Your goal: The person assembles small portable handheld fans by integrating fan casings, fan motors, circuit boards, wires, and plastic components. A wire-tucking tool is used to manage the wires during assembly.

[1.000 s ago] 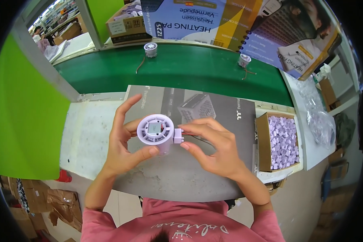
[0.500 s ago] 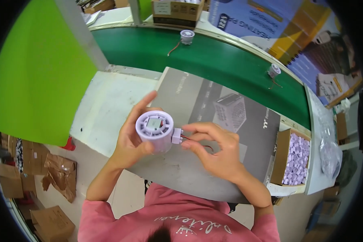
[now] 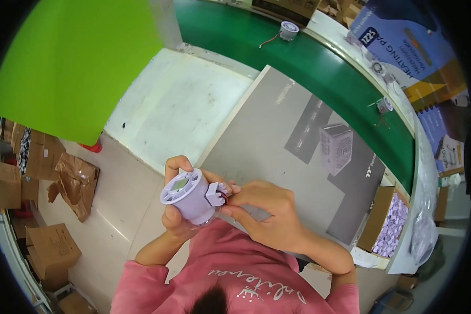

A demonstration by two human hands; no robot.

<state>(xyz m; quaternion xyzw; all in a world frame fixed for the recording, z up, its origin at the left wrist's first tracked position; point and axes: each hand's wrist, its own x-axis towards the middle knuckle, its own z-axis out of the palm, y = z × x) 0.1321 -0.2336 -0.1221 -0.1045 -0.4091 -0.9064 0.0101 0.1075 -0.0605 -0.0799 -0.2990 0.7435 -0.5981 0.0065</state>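
My left hand [image 3: 175, 226] is closed around a lavender cylindrical fan housing [image 3: 193, 201], held tilted near my body at the front edge of the work board. Its spoked round end, with a greenish-grey square in the centre, faces up and left. A small lavender block [image 3: 213, 194] sticks out from the housing's right side. Beside that block, a short red wire [image 3: 224, 198] shows. My right hand [image 3: 271, 213] is closed in a pinch at the wire and block; its fingertips partly cover what they grip.
A grey printed board [image 3: 267, 141] covers the worktop. Beyond it, the green conveyor belt [image 3: 230, 31] carries similar lavender units [image 3: 288, 31] with wires. At the right stands an open carton [image 3: 377, 217] of small lavender pieces. A bright green panel [image 3: 83, 68] rises at the left.
The view has shifted. My hands have brought the housing closer to my body and tilted it leftward. My right fingers have closed in against the block, and less of the red wire shows.
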